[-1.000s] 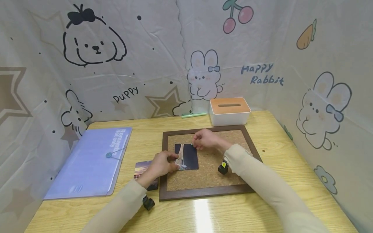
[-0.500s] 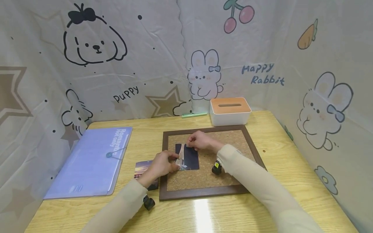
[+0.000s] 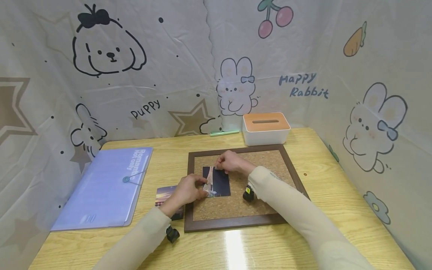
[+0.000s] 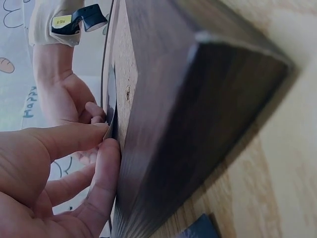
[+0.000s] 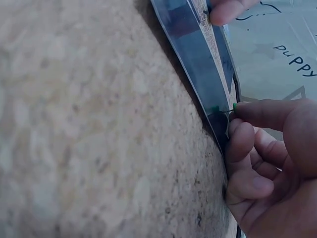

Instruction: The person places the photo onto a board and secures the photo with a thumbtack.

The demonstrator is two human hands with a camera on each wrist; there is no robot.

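A dark photo [image 3: 221, 183] with a pale strip along its left side lies on the cork board [image 3: 249, 206], which has a brown wooden frame. My left hand [image 3: 189, 189] pinches the photo's left edge between thumb and index finger; the left wrist view shows that edge bent slightly up. At the photo's top edge is my right hand [image 3: 233, 162]. Its thumb and finger pinch a green-headed pushpin [image 5: 235, 105], whose thin needle points at the photo's glossy surface. Whether the tip touches the photo I cannot tell.
A second photo [image 3: 165, 193] with a purple sky lies left of the board, partly under my left arm. Farther left is a lilac file folder [image 3: 101, 191]. Behind the board stand a tissue box [image 3: 266, 135] and a light green pen [image 3: 224, 133].
My right hand has moved left along the photo's top edge, from near its right corner toward the middle, with the pushpin. My left hand has stayed at the left edge.
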